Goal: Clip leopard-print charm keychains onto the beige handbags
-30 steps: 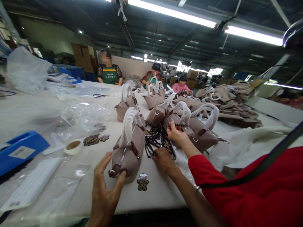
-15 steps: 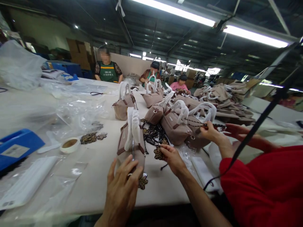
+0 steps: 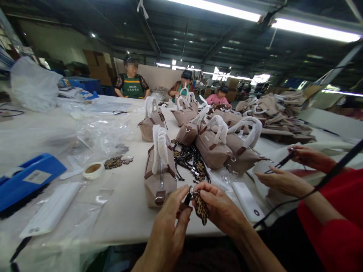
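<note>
Both your hands have left the taupe handbag (image 3: 159, 177) just beyond them: left grip (image 3: 172, 221) and right grip (image 3: 218, 209) now pinch the leopard-print charm (image 3: 202, 208) between them above the desk (image 3: 127, 215) edge.

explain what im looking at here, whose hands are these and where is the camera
The camera sits on a worker's head, looking forward and down, so the two bare hands at the bottom are the wearer's own. The left hand and right hand together pinch a leopard-print charm on a small metal clasp. Just beyond stands a beige handbag on the white table, with a pile of dark chains behind. The red-sleeved hands at right belong to a co-worker.
</note>
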Demonstrator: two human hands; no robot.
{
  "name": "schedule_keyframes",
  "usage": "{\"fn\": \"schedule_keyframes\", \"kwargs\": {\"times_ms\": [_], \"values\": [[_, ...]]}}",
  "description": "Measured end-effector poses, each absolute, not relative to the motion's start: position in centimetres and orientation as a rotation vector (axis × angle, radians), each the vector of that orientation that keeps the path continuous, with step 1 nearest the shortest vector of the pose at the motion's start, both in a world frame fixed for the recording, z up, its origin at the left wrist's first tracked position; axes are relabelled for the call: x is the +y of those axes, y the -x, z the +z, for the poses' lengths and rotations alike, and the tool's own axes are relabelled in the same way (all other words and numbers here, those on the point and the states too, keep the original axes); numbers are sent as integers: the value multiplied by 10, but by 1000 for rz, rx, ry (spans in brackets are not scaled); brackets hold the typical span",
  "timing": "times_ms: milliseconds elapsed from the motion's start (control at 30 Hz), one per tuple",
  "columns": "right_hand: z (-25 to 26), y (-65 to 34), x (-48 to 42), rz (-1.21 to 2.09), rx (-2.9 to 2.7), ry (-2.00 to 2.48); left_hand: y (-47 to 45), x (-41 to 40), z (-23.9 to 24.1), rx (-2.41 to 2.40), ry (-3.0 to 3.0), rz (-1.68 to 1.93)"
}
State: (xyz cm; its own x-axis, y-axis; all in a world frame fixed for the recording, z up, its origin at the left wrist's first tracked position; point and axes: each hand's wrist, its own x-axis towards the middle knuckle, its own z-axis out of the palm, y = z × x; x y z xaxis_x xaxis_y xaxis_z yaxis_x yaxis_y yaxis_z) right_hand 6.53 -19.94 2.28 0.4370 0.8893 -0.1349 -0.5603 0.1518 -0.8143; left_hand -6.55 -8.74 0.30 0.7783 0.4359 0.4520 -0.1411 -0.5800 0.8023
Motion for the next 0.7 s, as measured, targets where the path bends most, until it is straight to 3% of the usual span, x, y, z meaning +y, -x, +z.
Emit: {"fn": "schedule_keyframes", "kwargs": {"times_ms": [133, 467, 700], "values": [[24, -62, -204, 1073, -455, 950, 56, -88, 10, 333, -1669, 471], [18, -65, -212, 854, -511, 1239, 57, -88, 10, 392, -1428, 383], [25, -63, -215, 876, -584, 1278, 55, -94, 10, 358, -1147, 304]]}}
